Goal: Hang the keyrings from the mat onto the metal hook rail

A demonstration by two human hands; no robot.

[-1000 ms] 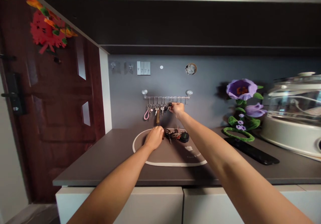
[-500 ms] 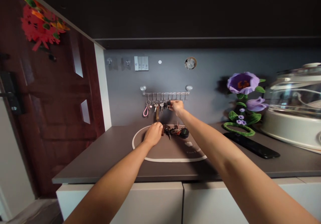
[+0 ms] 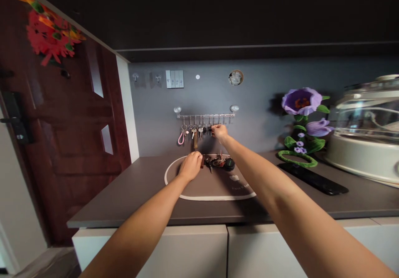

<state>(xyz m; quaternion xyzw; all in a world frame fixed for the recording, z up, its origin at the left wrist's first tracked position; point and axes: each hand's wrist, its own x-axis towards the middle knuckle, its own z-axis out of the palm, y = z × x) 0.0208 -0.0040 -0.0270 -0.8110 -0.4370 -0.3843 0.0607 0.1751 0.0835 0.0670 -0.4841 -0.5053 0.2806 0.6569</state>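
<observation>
A clear hook rail [image 3: 205, 115] is fixed to the wall, with several sets of keys [image 3: 200, 131] hanging from it. One set carries a pink loop strap [image 3: 181, 138], another a brown strap [image 3: 195, 140]. At the rail's right part, my right hand [image 3: 220, 132] pinches a small dark key set [image 3: 211, 130], mostly hidden by the fingers. My left hand [image 3: 191, 166] rests on the brown mat [image 3: 205, 188], fingers curled beside a brown piece [image 3: 202, 161]; what lies under them is hidden. Right of it, more keys [image 3: 216, 161] lie in a heap with a round black fob [image 3: 230, 164].
A black phone [image 3: 313, 179] lies on the counter [image 3: 124, 195] at the right. Behind it stand purple felt flowers [image 3: 301, 102] with a green base, beside a white appliance [image 3: 368, 149] with a clear cover. A dark shelf [image 3: 218, 16] overhangs the counter. A red-brown door [image 3: 71, 145] is at the left.
Both hands stay nearly in place; my right hand has shifted very slightly left at the rail. The view has moved a little.
</observation>
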